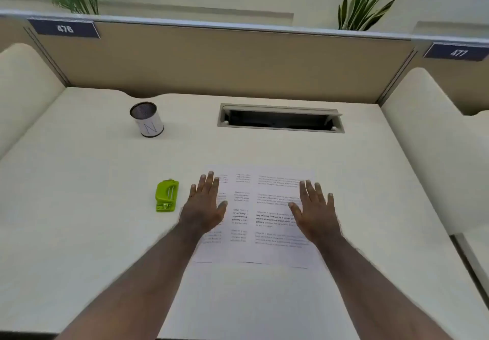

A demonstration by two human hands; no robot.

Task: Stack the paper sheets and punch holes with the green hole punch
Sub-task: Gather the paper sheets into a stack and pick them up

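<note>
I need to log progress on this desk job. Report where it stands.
Done: nothing finished; the printed white paper sheets lie overlapped but fanned out, edges not aligned. In hand: the left hand and right hand are spread flat over the sheets, apparently gathering them. Left: squaring the stack and punching holes; the lime-green plastic hole punch sits untouched on the cream desk, left of the sheets.

Printed sheets (251, 215) lie flat mid-desk before me, overlapped side by side, edges staggered, not squared. Green punch (166, 195) lies just left of them, apart, nothing in its slot.
</note>
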